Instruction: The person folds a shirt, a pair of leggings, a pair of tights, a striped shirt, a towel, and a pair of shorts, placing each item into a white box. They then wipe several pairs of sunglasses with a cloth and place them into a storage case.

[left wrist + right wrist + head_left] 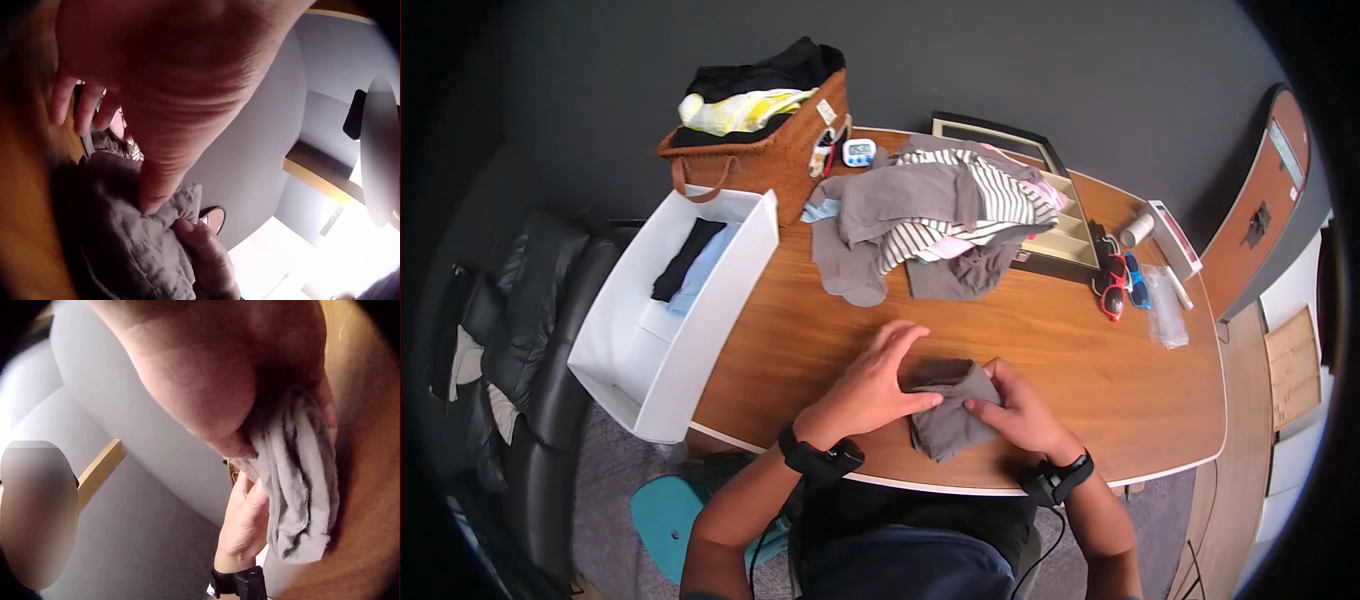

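Observation:
A folded grey garment lies near the front edge of the table, a compact bundle with its layers showing at one end in the right wrist view. My right hand grips its right side, thumb on top and fingers around the far side. My left hand is at the left of the bundle; the thumb rests on the cloth while the other fingers reach out past it, fairly straight. Beyond both hands sits a loose heap of grey and striped clothes.
At the left, a white fabric bin holds dark and light-blue folded clothes. Behind it stands a brown basket piled with clothes, beside a small timer. On the right are a compartmented case, sunglasses and a clear plastic bag.

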The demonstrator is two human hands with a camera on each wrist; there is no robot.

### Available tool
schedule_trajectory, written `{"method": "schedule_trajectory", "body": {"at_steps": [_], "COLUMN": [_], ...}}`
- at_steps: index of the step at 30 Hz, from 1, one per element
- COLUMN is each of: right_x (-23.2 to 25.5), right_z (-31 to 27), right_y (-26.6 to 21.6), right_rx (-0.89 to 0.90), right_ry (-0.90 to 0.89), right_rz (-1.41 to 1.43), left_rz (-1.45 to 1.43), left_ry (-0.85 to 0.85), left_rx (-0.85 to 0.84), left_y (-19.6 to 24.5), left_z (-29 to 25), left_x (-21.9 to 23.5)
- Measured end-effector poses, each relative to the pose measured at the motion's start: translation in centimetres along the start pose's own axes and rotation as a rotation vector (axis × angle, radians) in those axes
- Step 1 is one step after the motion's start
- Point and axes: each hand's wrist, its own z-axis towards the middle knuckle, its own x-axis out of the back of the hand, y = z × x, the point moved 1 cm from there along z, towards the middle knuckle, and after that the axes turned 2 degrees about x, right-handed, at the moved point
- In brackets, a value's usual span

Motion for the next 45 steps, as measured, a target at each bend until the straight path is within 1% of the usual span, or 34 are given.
{"method": "schedule_trajectory", "body": {"at_steps": [1,2,4,5,6,7,8,9,10,11,12,14,15,16,17,18,20,22,24,26,27,29,30,32,33,35,36,38,39,40,42,43,44,45], "right_x": [-0.3,-0.5,-0.7,-1.2,-1.3,-1.5,-1.8,-2.0,-2.2,-2.6,-2.9,-3.8,-4.3,-4.4,-4.4,-4.4,-4.3,-4.3,-4.4,-4.2,-4.1,-4.0,-4.0,-4.0,-4.0,-4.0,-4.0,-4.1,-4.1,-4.1,-4.1,-4.1,-4.1,-4.1], "right_z": [0.0,0.0,0.3,0.7,0.8,1.1,1.4,1.6,1.8,2.2,2.4,2.9,3.2,3.5,3.7,4.0,4.9,5.7,6.2,6.4,6.5,6.6,6.6,6.5,6.5,6.5,6.5,6.5,6.5,6.5,6.5,6.5,6.5,6.5], "right_y": [-1.0,-2.0,-3.9,-4.8,-5.4,-6.0,-6.4,-6.8,-7.0,-6.7,-6.7,-6.9,-7.2,-7.0,-6.5,-5.9,-4.1,-1.7,0.4,0.8,0.8,0.8,0.8,0.6,0.6,0.7,0.8,0.8,0.9,0.9,1.1,1.1,1.0,1.0], "right_rx": [0.065,0.091,0.105,0.136,0.150,0.159,0.174,0.145,0.115,0.167,0.174,0.195,0.241,0.244,0.179,0.113,0.095,0.066,-0.001,-0.024,-0.046,-0.045,-0.046,-0.044,-0.044,-0.052,-0.060,-0.055,-0.050,-0.051,-0.049,-0.049,-0.050,-0.050], "right_ry": [-0.034,-0.067,-0.128,-0.175,-0.154,-0.126,-0.149,-0.117,-0.083,-0.054,-0.064,-0.033,-0.041,-0.048,-0.086,-0.124,-0.151,-0.176,-0.206,-0.209,-0.208,-0.222,-0.234,-0.233,-0.230,-0.227,-0.225,-0.219,-0.214,-0.212,-0.228,-0.228,-0.228,-0.228], "right_rz": [0.084,0.100,0.225,0.240,0.256,0.267,0.267,0.257,0.246,0.180,0.176,0.158,0.191,0.193,0.262,0.330,0.325,0.326,0.353,0.377,0.388,0.400,0.405,0.396,0.386,0.394,0.401,0.400,0.401,0.403,0.401,0.401,0.387,0.373], "left_rz": [0.037,-0.093,-0.474,-0.568,-0.670,-0.607,-0.549,-0.555,-0.549,-0.458,-0.369,-0.307,-0.247,-0.234,-0.269,-0.305,-0.302,-0.107,-0.186,-0.163,-0.195,-0.220,-0.217,-0.309,-0.308,-0.124,-0.124,0.732,0.775,0.776,0.794,0.723,0.723,0.721], "left_ry": [0.126,0.007,-0.251,-0.309,-0.375,-0.401,-0.432,-0.372,-0.355,-0.319,-0.285,-0.226,-0.181,-0.174,-0.112,-0.051,0.058,0.156,0.240,0.343,0.360,0.368,0.368,0.318,0.317,0.218,0.217,0.168,0.193,0.190,0.092,0.028,0.028,-0.014], "left_rx": [-0.121,-0.043,0.002,0.000,-0.010,0.012,0.034,0.005,0.006,0.027,0.049,0.019,-0.006,0.067,0.060,0.052,0.122,0.135,0.165,0.218,0.275,0.388,0.388,0.494,0.494,0.675,0.675,0.777,0.665,0.665,0.583,0.648,0.649,0.711], "left_y": [0.2,0.0,0.7,1.2,1.7,2.2,2.5,1.9,2.0,1.9,2.0,3.0,3.3,3.1,2.5,1.9,2.7,2.2,0.4,-2.5,-2.8,-4.2,-5.4,-8.1,-9.4,-10.7,-11.3,-11.1,-12.2,-12.0,-11.8,-11.4,-10.9,-10.5], "left_z": [0.0,-0.1,-0.1,-0.3,-0.5,-0.7,-0.8,-1.1,-1.3,-1.6,-1.9,-2.7,-3.2,-3.7,-4.1,-4.6,-5.7,-6.8,-8.1,-9.8,-10.6,-12.0,-12.6,-13.6,-13.8,-13.8,-13.9,-13.6,-13.7,-13.3,-12.2,-11.5,-11.1,-10.8], "left_x": [0.5,0.9,1.7,1.9,2.1,2.9,3.4,3.2,3.7,4.2,4.7,6.5,7.6,8.8,9.9,11.1,15.3,20.1,24.5,28.1,29.3,30.9,31.5,32.2,32.5,32.5,32.3,31.5,31.3,31.1,29.8,29.3,28.7,27.9]}}
